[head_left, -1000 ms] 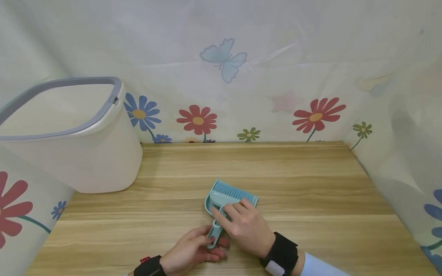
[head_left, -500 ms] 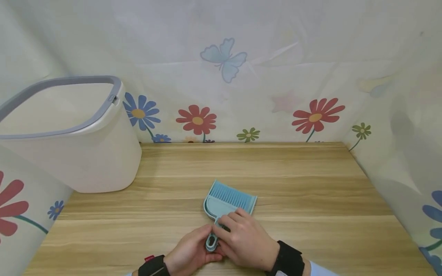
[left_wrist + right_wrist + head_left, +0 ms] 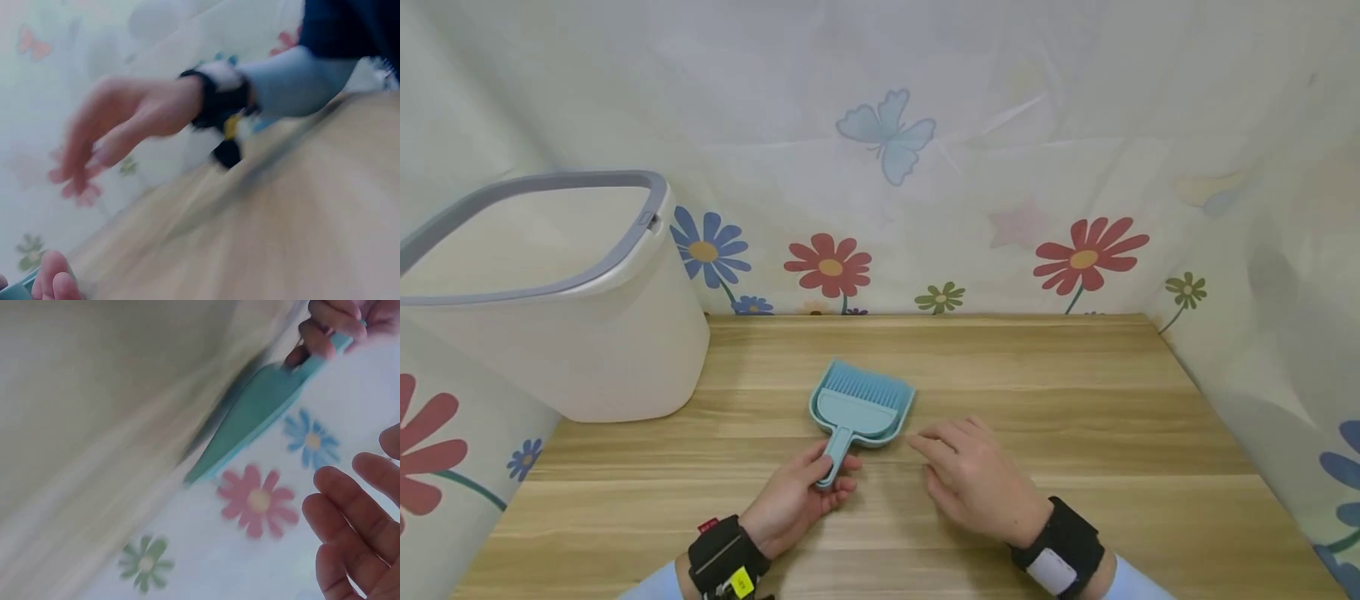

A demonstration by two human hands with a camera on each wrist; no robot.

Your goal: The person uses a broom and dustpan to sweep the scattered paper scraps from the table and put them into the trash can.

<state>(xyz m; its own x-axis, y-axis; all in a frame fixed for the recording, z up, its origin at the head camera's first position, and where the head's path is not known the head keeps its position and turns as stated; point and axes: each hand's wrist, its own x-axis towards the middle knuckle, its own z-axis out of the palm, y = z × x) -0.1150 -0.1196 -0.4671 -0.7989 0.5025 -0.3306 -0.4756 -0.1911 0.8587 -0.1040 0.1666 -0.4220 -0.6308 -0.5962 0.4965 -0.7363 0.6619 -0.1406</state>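
A light blue brush (image 3: 857, 413) lies nested in a dustpan (image 3: 898, 422) of the same colour, bristles towards the back of the table. My left hand (image 3: 801, 500) grips the stacked handles, thumb on top and fingers beneath. To the right of the dustpan, my right hand (image 3: 973, 479) is held over the table with loosely bent fingers and nothing in it. From the right wrist view, the dustpan (image 3: 259, 409) shows its underside, raised at the handle, with the left hand's fingers (image 3: 334, 325) wrapped there. Only a corner of the dustpan appears in the left wrist view, beside the left fingertips (image 3: 55, 278).
A large white bin (image 3: 617, 350) with a grey rim stands at the left back of the wooden table (image 3: 1037, 392). Behind and along the sides hangs a pale curtain (image 3: 970, 183) printed with flowers and a butterfly.
My right hand has let go of the brush and dustpan handles and moved right. My left hand has carried the nested set a little left and farther back.
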